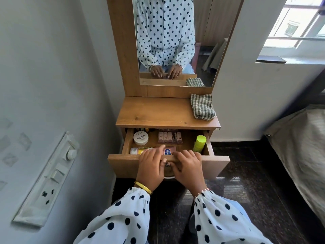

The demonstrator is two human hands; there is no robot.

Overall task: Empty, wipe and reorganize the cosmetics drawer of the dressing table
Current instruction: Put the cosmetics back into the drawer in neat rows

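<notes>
Both hands, left hand (pixel 151 162) and right hand (pixel 189 163), grasp the open drawer (pixel 218 162) front's top edge, exposing cosmetics; a checked cloth (pixel 202 106) waits above it for wiping.

A white switch panel (pixel 47 176) with a round dial is sitting on the left wall. A window (pixel 297 23) is letting in daylight at upper right. A bed (pixel 302 147) is standing on the right, over dark polished flooring (pixel 246 191).

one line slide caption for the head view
Both hands, left hand and right hand, grip the open cosmetics drawer.
</notes>
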